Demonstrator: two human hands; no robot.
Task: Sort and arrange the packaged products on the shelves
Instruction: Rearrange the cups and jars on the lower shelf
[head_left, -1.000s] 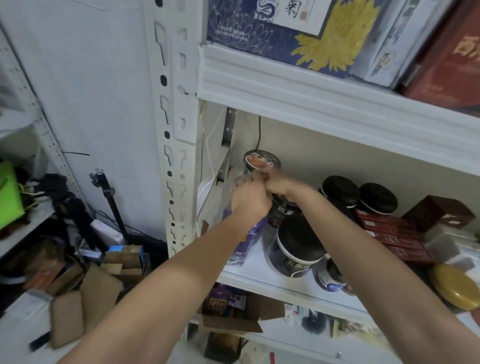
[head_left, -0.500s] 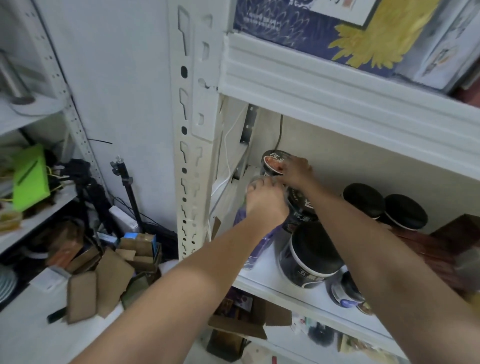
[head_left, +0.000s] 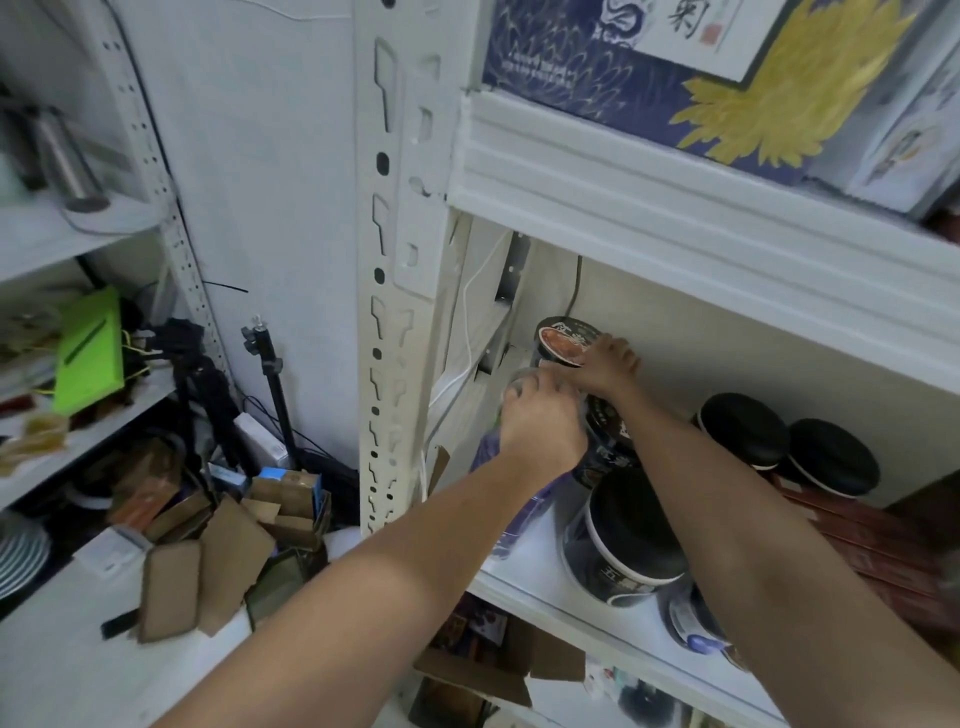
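Note:
Both my arms reach into the left end of the white shelf (head_left: 550, 564). My left hand (head_left: 540, 423) grips the top of a clear jar with a purple label (head_left: 511, 519) that stands at the shelf's left edge. My right hand (head_left: 605, 366) holds the rim of a black can with a red-brown lid picture (head_left: 563, 340), which sits on top of another black can (head_left: 613, 447) at the back. A large black jar with a white band (head_left: 623, 545) stands in front of them.
Two black-lidded jars (head_left: 789, 441) and red boxes (head_left: 872, 551) fill the shelf to the right. A blue box with a yellow flower (head_left: 727, 78) lies on the shelf above. The perforated upright post (head_left: 395, 312) stands left of my hands. Cardboard scraps (head_left: 223, 556) and tripods lie lower left.
The view has shifted left and closer. My right hand has moved from beside my left hand up to the rim of the top can. My left hand stays on the purple-labelled jar.

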